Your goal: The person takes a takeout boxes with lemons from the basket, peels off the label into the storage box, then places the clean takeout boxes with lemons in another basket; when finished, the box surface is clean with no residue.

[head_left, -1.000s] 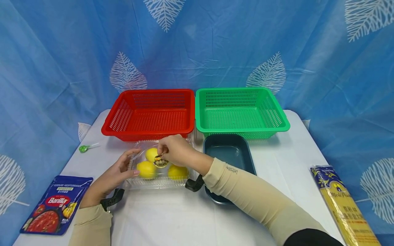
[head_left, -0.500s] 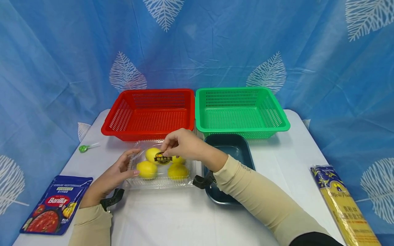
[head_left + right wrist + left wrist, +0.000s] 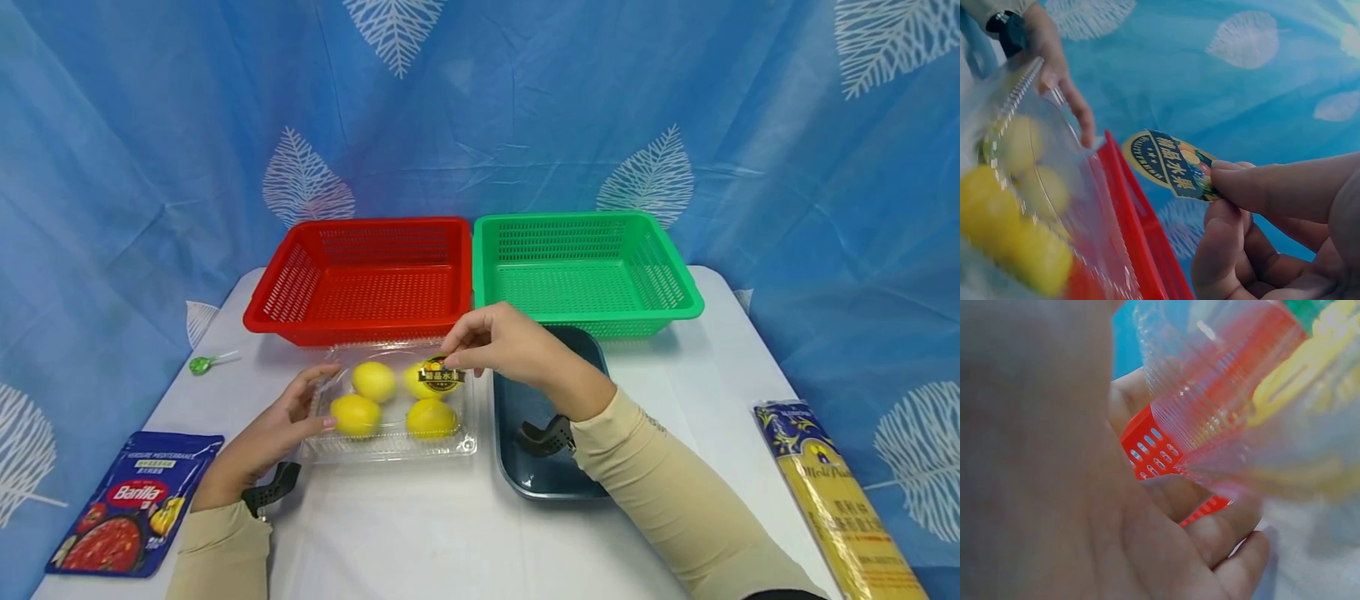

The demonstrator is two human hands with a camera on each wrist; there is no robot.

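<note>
A clear plastic fruit box [image 3: 390, 447] with its lid on lies before the red basket, several yellow lemons [image 3: 375, 382] inside. My left hand [image 3: 279, 423] grips its left end, thumb at the front and fingers farther back. Between the thumb and index finger of my right hand [image 3: 517, 346] is a black-and-gold sticker [image 3: 1169, 162] with fruit printed on it. In the right wrist view the sticker stands apart from the box. The left wrist view shows the box's ribbed wall [image 3: 1200, 412] beside the left palm.
Behind the box stand a red basket [image 3: 360, 321] and a green basket [image 3: 592, 317]. A dark blue tray [image 3: 517, 450] lies under the right forearm. A Barilla pouch [image 3: 135, 500] and a green lollipop [image 3: 201, 365] are at left, a yellow pasta packet [image 3: 840, 508] at right.
My right hand has moved right and away from the lid, taking the sticker from the box's middle to above its right side. The left hand keeps its hold on the box.
</note>
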